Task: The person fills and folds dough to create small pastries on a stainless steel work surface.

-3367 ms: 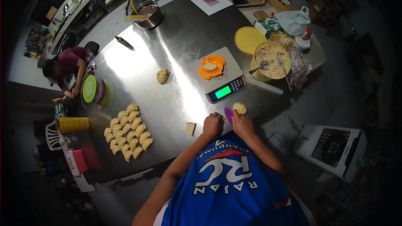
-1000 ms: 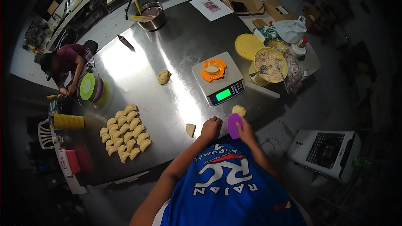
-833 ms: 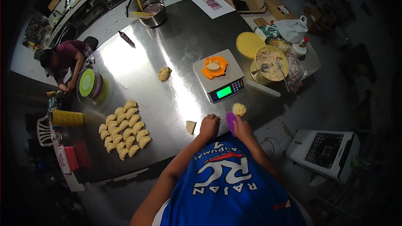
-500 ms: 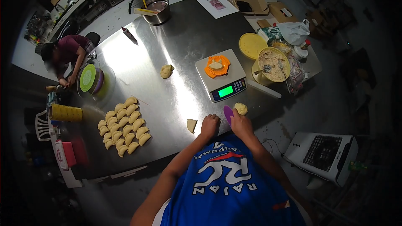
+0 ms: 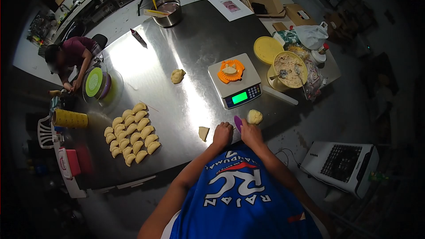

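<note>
My right hand grips a purple dough scraper, its flat blade turned toward my other hand. Just beyond the right knuckles sits a pale ball of dough. My left hand rests on the steel table with its fingers curled down; whatever lies under or in them is hidden. A flat wedge of dough lies to the left of that hand. In front of both hands stands a digital scale, with an orange dumpling mould on its platform and pieces of dough in the mould.
Several rows of folded dumplings cover the table's left part. A lump of dough lies mid-table. At right stands a tub of filling with spoons. Farther off are a steel pot and a seated person.
My right hand has drawn slightly left and back with the scraper, closer to my left hand. The left hand stays in about the same place, fingers still curled.
</note>
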